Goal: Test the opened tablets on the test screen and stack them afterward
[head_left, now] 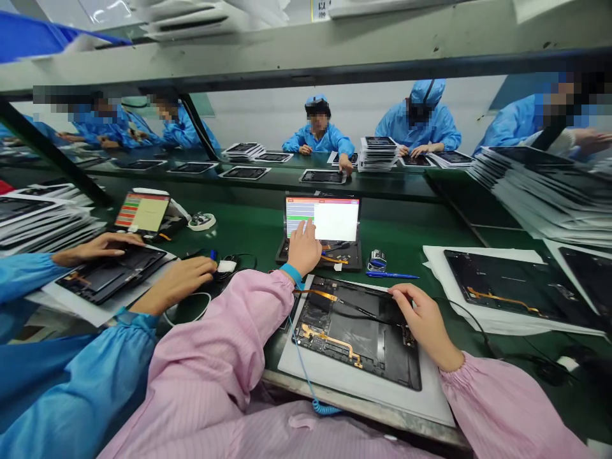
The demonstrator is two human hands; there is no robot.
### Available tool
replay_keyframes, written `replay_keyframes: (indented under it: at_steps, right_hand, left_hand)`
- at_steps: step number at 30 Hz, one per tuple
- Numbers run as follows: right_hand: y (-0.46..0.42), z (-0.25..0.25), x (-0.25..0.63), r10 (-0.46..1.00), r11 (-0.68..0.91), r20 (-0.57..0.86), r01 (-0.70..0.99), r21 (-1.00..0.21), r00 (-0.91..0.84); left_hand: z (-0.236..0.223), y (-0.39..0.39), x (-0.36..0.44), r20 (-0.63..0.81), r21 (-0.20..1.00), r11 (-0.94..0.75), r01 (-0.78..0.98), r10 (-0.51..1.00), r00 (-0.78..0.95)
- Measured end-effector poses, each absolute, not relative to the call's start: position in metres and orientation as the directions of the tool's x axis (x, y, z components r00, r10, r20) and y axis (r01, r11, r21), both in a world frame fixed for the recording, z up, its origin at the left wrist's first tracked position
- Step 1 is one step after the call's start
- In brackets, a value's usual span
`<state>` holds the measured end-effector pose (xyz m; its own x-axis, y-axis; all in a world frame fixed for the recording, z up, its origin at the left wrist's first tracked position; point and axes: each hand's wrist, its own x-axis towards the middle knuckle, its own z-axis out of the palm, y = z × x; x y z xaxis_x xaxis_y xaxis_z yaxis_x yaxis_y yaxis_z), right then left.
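An opened tablet chassis (363,335) with orange flex cables lies on a white sheet (335,382) in front of me. My right hand (423,322) rests on its upper right edge, fingers curled and pressed on a thin black cable (356,309). My left hand (303,245), pink-sleeved with a blue wrist strap, reaches forward and touches the lit screen (322,218) of a propped test tablet with a fingertip.
A blue pen (392,275) and a small metal part (377,260) lie right of the test tablet. A blue-sleeved co-worker's hands (176,284) work at the left. More open chassis (507,290) lie right; stacks (545,185) and workers line the far side.
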<state>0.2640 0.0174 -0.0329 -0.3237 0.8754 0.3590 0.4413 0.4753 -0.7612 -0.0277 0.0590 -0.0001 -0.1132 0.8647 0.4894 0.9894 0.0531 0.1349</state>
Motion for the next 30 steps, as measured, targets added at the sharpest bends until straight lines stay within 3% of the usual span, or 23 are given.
replay_keyframes:
  at_steps: [8,16,23,27,30]
  right_hand:
    - [0.016,-0.03,0.267,0.879,0.469,0.354,0.44,-0.766,-0.32]
    - [0.015,-0.03,0.269,0.873,0.481,0.367,0.436,-0.761,-0.322]
    - [0.004,0.01,0.278,0.836,0.548,0.489,0.374,-0.748,-0.249]
    - [-0.014,0.043,0.313,0.82,0.553,0.527,0.55,-0.626,-0.223]
    - [-0.031,0.058,0.35,0.869,0.489,0.342,0.725,-0.485,-0.357]
  left_hand:
    - [-0.005,0.059,-0.015,0.485,0.121,0.023,0.992,0.871,-0.079]
    - [0.002,0.06,0.004,0.362,0.113,-0.006,0.994,0.931,-0.035]
    - [0.034,-0.004,0.079,0.155,0.28,-0.325,0.903,0.944,0.291]
    - [0.018,-0.006,0.097,0.14,0.307,-0.328,0.893,0.944,0.299]
    - [-0.003,0.013,0.091,0.202,0.283,-0.305,0.909,0.946,0.254]
